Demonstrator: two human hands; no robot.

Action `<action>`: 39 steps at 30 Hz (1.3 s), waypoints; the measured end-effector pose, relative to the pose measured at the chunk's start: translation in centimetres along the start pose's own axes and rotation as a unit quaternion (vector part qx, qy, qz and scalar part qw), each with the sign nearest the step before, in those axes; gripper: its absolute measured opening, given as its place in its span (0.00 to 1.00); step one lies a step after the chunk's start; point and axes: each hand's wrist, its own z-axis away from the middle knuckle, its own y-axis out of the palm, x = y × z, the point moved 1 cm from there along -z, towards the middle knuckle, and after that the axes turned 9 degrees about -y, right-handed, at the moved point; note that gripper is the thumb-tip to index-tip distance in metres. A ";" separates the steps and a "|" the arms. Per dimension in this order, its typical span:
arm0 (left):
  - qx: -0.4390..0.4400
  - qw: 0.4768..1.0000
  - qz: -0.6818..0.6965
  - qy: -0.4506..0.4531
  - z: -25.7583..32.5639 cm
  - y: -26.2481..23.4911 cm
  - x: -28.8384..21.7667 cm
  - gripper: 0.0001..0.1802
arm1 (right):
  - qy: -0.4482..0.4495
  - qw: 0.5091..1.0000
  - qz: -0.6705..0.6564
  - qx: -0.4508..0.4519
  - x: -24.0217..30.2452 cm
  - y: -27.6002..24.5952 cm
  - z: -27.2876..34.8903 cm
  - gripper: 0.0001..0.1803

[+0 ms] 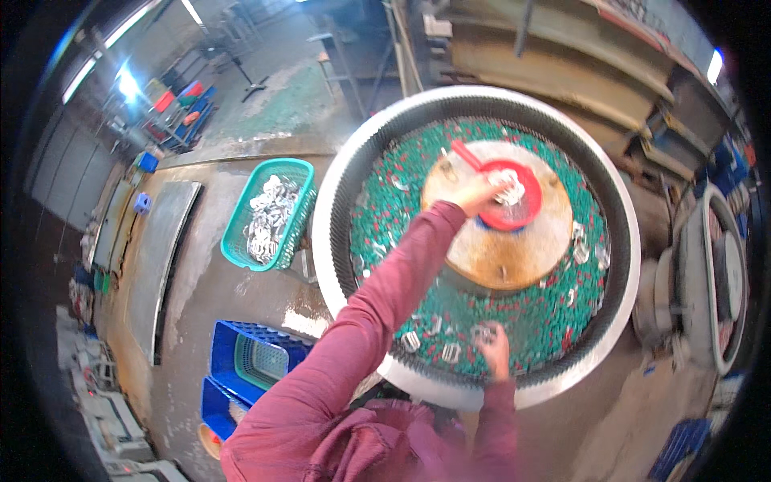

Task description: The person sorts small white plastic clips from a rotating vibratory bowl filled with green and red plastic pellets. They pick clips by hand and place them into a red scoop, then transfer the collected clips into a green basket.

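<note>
Concrete floor, stained and wet in patches, runs under a big round tub (pixel 474 104) with a white rim and a dark ribbed inner wall; it is full of small green chips (pixel 546 317) with shiny metal parts (pixel 450 351) mixed among them. At the middle of the tub sits a rusty brown hub (pixel 502 249), and on it rests a red scoop (pixel 514 197) holding a few metal parts.

My left hand (pixel 476 195) reaches far across to the hub, its fingers curled at the near edge of the scoop, just where the handle meets the bowl; whether it is gripping the scoop or only dropping parts in, I cannot tell. My right hand (pixel 492 341) is down in the chips at the near side of the tub, fingers bunched on what looks like a metal part, though the blur keeps me from being sure it is closed on one. So the two hands are well apart, one at the hub, one at the near rim.

I judge this to be the picking step: parts fished out of the chips and gathered in the scoop. More parts lie near my right hand and along the right side of the hub, so plenty is left. The next move calls for a firm pinch on one part, clear of the chips, and a lift over to the scoop.

Left of the tub stands a green basket (pixel 241 233) heaped with the same metal parts, and nearer me blue crates (pixel 229 353) are stacked
</note>
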 end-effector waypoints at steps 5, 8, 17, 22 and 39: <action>-0.085 0.972 0.159 -0.151 3.3 5.9 -3.6 0.24 | -0.020 0.987 0.158 0.030 2.3 -1.4 0.5 0.07; 0.176 0.945 0.272 -0.046 10.7 7.0 -10.0 0.13 | 0.024 0.998 -0.061 0.020 4.5 -0.9 0.4 0.07; 0.070 0.972 0.206 -0.087 8.5 9.5 -6.7 0.10 | 0.059 0.951 -0.304 -0.022 9.8 0.2 -0.9 0.14; -0.200 0.936 0.213 -0.195 1.1 2.8 -2.0 0.14 | -0.064 0.967 0.204 0.138 -1.0 2.2 -3.8 0.34; 0.249 0.955 0.003 -0.160 20.7 24.4 5.4 0.34 | 0.118 0.774 0.533 0.322 -9.1 5.3 -14.2 0.32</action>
